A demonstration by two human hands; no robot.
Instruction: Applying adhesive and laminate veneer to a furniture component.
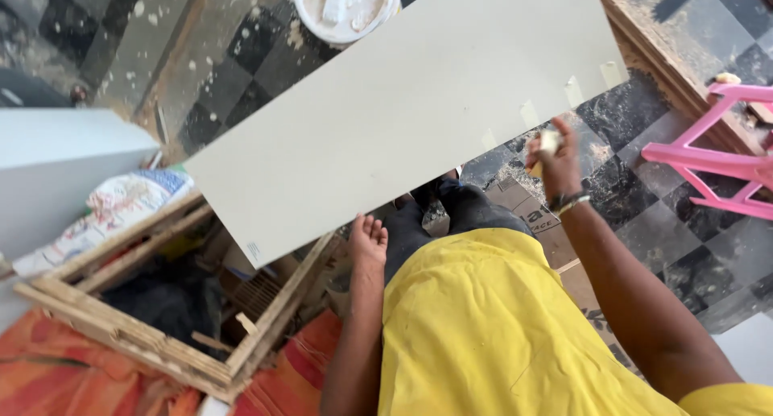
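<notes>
The pale grey board (403, 110) lies slanted across the person's lap, its near edge over the knees. The left hand (368, 243) props that near edge from below, fingers together and flat against it. The right hand (554, 162), arm stretched out and wrist cocked, has its fingers clamped on a small pale block (548, 142) at the board's right edge. Best, I judge, to keep the left steady and work that block in short, even strokes along the edge.

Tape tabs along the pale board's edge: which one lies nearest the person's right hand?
The lowest tape tab, just left of the right hand. The other tabs sit further up the board edge, toward its top corner.
</notes>
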